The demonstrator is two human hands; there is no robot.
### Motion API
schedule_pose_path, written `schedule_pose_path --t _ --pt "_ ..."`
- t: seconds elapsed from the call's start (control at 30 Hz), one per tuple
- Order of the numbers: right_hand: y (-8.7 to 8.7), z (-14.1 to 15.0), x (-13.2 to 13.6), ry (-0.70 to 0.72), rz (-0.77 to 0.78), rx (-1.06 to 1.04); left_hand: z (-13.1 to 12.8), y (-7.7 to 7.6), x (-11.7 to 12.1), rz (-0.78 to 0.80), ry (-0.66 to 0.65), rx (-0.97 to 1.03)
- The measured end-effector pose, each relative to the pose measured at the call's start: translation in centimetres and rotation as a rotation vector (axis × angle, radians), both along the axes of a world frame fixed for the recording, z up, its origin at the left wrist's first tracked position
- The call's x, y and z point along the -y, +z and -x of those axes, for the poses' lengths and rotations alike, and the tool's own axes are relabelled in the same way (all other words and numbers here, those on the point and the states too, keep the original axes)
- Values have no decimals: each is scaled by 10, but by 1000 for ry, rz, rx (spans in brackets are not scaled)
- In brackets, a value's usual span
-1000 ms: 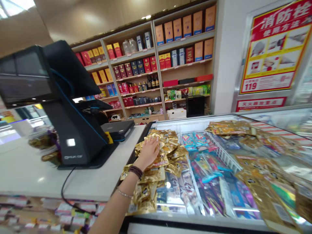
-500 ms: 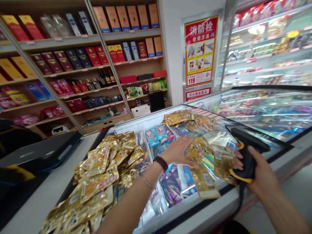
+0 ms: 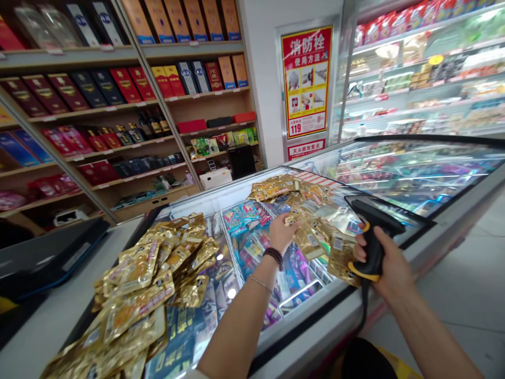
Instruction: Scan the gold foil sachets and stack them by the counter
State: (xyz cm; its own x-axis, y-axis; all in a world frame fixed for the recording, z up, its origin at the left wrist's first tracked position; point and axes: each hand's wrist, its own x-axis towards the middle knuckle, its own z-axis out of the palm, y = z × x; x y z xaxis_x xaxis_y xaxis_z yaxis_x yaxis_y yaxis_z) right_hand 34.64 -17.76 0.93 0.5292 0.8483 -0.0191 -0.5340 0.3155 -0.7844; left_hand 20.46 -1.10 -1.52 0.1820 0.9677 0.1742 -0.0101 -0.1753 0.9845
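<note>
My left hand (image 3: 282, 230) reaches over the glass lid of a chest freezer (image 3: 303, 337) and closes on a gold snack packet (image 3: 305, 238) at the edge of the right-hand pile of gold packets (image 3: 292, 192). A dark bead bracelet sits on that wrist. My right hand (image 3: 389, 266) grips a black and yellow barcode scanner (image 3: 371, 231) by its handle, its head aimed toward the packets. A second heap of gold packets (image 3: 145, 284) lies on the lid at the lower left.
Beneath the glass lie colourful frozen goods (image 3: 252, 237). A white counter (image 3: 43, 326) with a dark device (image 3: 47, 255) is on the left. Shelves of boxed bottles (image 3: 118, 89) line the back wall, a red poster (image 3: 306, 84) hangs beside them, and a chilled display (image 3: 418, 63) stands at the right.
The view swung right from the counter terminal. My left hand left the left heap, crossed to the right pile and closed on a packet. My right hand came in holding the scanner.
</note>
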Motion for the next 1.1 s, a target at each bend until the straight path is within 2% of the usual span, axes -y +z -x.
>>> schedule_pose_path --t 0.17,0.23,0.3,0.37,0.43,0.5,0.57,0.7,0.77,0.9,1.0,1.1 --pt "2 2 3 23 6 -6 19 6 -7 303 2 221" --pt "3 3 5 26 0 -57 27 11 -5 360 -2 228" --pt "2 4 5 22 0 -80 36 16 0 243 10 148" --pt "0 4 3 -2 2 -68 45 20 7 -46 -8 -54" --pt "-3 2 -1 -39 -1 -47 53 22 14 -358 -132 -363" --pt "-6 1 -4 -65 -13 -34 58 22 21 -530 -298 -665" --pt "-8 0 -6 -67 -23 -27 60 21 24 -556 -356 -875" --pt "-10 0 -4 -74 -43 -11 59 19 19 -517 -262 -1069" --pt "-11 1 -3 -73 -49 -9 57 19 12 -547 -282 -1078" --pt "-12 3 0 -62 -56 -11 49 24 0 -574 -407 -1105" --pt "-11 5 3 -39 -62 -12 48 27 -2 -543 -334 -1130" --pt "-9 7 5 -15 -54 -18 60 22 1 -494 -200 -982"
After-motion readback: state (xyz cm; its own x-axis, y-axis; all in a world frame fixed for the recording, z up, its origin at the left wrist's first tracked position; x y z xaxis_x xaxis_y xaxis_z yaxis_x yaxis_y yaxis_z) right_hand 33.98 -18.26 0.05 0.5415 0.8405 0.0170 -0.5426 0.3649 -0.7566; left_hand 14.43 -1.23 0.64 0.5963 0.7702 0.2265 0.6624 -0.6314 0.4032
